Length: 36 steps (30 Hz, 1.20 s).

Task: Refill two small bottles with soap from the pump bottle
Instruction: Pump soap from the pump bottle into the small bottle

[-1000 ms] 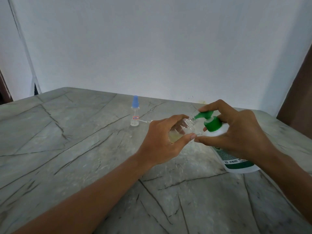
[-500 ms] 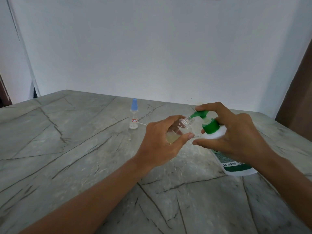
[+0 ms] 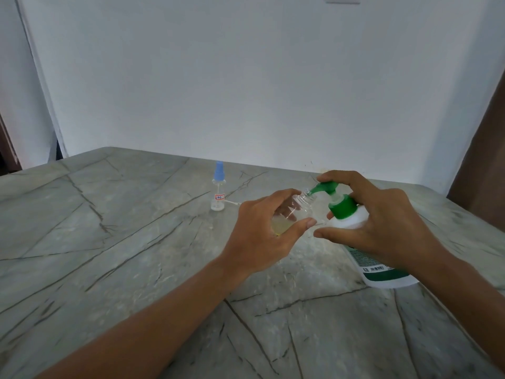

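Left hand (image 3: 262, 236) clamped on tilted small bottle (image 3: 296, 212) at nozzle (image 3: 318, 188); right hand (image 3: 382, 228) clasping pump bottle (image 3: 388, 280). Risk: mouth slips off, soap (image 3: 281, 225) hits tabletop (image 3: 136, 242).

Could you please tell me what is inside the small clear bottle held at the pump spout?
The small clear bottle holds pale yellow liquid low down; its upper part looks empty. The left hand wraps its base, so the exact level is hidden.

Both forearms reaching in from the lower edge, left grip (image 3: 261, 237) curled round a tilted small bottle (image 3: 300, 212), thumb in front, right grip (image 3: 382, 222) wrapped on a pump bottle (image 3: 388, 277), forefinger atop the pump, thumb stretched leftward
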{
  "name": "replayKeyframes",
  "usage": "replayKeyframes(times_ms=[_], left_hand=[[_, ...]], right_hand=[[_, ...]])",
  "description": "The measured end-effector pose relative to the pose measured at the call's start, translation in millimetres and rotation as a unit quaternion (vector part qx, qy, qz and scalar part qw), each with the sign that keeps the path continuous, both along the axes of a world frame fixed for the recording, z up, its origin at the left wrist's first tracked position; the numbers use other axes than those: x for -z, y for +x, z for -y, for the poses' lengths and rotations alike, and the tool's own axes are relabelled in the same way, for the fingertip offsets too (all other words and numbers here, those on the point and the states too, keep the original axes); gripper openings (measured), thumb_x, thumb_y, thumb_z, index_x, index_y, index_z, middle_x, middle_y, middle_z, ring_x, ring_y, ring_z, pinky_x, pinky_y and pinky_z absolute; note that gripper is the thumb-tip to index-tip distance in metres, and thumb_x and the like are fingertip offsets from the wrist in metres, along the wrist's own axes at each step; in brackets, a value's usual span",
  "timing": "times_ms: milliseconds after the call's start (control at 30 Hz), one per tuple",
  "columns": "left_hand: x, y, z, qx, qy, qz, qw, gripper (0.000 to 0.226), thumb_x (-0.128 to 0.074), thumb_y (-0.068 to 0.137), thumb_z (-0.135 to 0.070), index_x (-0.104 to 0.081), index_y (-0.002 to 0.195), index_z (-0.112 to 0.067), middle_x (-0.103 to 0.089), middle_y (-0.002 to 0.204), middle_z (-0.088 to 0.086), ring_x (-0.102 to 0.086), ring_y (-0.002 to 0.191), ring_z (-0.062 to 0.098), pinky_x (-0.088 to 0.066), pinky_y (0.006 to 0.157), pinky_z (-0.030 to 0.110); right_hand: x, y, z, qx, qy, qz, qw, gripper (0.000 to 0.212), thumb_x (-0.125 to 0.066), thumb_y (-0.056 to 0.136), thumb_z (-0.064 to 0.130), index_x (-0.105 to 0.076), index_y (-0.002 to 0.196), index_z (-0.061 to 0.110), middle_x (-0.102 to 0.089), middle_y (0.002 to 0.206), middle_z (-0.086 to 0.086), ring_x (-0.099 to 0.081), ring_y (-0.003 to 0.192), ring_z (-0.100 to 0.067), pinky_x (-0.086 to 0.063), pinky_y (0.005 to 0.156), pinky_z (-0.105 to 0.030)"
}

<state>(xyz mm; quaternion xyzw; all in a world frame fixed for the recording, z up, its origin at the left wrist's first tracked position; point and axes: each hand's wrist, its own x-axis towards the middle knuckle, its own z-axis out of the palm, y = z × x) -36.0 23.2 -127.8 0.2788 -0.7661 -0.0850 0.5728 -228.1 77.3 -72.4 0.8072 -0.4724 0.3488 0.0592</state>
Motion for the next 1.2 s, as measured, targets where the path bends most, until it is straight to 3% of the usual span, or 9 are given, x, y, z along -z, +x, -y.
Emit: replayKeyframes(times_ms=[133,267,433,567,733,1000,1200], left_hand=[[0.2,-0.5,-0.3,0.0,-0.003,-0.004,1.0,0.044,-0.078,0.081,-0.035,-0.067,0.117,-0.012,-0.074,0.097,-0.008,-0.068,0.082,0.002,-0.056,0.075,0.017],[1.2,-0.6,0.4,-0.002,-0.013,0.004,1.0,0.046,-0.079,0.08,-0.035,-0.067,0.118,-0.011,-0.073,0.096,-0.008,-0.067,0.081,0.002,-0.054,0.073,0.015],[3.4,-0.6,1.4,-0.001,-0.013,0.016,1.0,0.047,-0.079,0.08,-0.036,-0.067,0.119,-0.012,-0.072,0.095,-0.009,-0.066,0.081,0.0,-0.05,0.074,0.009],[3.2,-0.6,2.1,0.001,-0.006,0.002,1.0,0.045,-0.079,0.08,-0.035,-0.067,0.117,-0.012,-0.073,0.095,-0.008,-0.068,0.081,0.002,-0.052,0.074,0.012],[2.4,-0.9,2.0,0.0,-0.013,-0.005,1.0,0.044,-0.079,0.081,-0.033,-0.067,0.117,-0.011,-0.073,0.096,-0.006,-0.069,0.081,0.003,-0.055,0.075,0.016],[3.1,-1.9,0.6,-0.006,-0.026,0.006,1.0,0.045,-0.081,0.08,-0.03,-0.067,0.117,-0.01,-0.074,0.093,-0.005,-0.068,0.081,0.003,-0.054,0.076,0.014],[4.0,-6.2,-0.8,-0.011,-0.01,0.0,1.0,0.044,-0.082,0.08,-0.028,-0.067,0.117,-0.01,-0.073,0.092,-0.006,-0.068,0.081,0.002,-0.051,0.077,0.012]], right_hand=[[0.5,-1.2,0.2,0.002,-0.004,0.001,1.0,0.076,-0.085,0.06,0.048,-0.042,0.123,0.046,-0.054,0.085,0.025,-0.052,0.072,0.026,-0.036,0.054,0.005],[0.4,-1.6,-0.2,0.0,-0.015,0.015,1.0,0.07,-0.087,0.059,0.044,-0.046,0.117,0.045,-0.054,0.08,0.03,-0.056,0.068,0.022,-0.039,0.052,0.002],[1.1,-2.8,0.7,0.007,-0.013,0.025,1.0,0.064,-0.085,0.06,0.049,-0.048,0.111,0.048,-0.06,0.08,0.026,-0.061,0.077,0.015,-0.049,0.053,-0.008],[2.1,-2.0,1.1,0.013,-0.015,0.007,1.0,0.07,-0.086,0.061,0.046,-0.05,0.122,0.041,-0.051,0.082,0.03,-0.053,0.068,0.024,-0.039,0.05,0.001],[3.7,-2.1,1.5,0.02,-0.012,-0.01,1.0,0.079,-0.084,0.062,0.049,-0.045,0.131,0.042,-0.053,0.09,0.023,-0.049,0.075,0.029,-0.036,0.055,0.005],[3.8,-4.2,3.3,0.013,-0.012,0.022,1.0,0.067,-0.086,0.062,0.047,-0.049,0.117,0.044,-0.061,0.084,0.019,-0.059,0.062,0.014,-0.041,0.054,0.0],[4.2,-6.5,3.8,0.013,-0.009,0.036,0.999,0.066,-0.083,0.063,0.054,-0.049,0.118,0.045,-0.066,0.092,0.016,-0.06,0.067,0.009,-0.045,0.059,-0.001]])
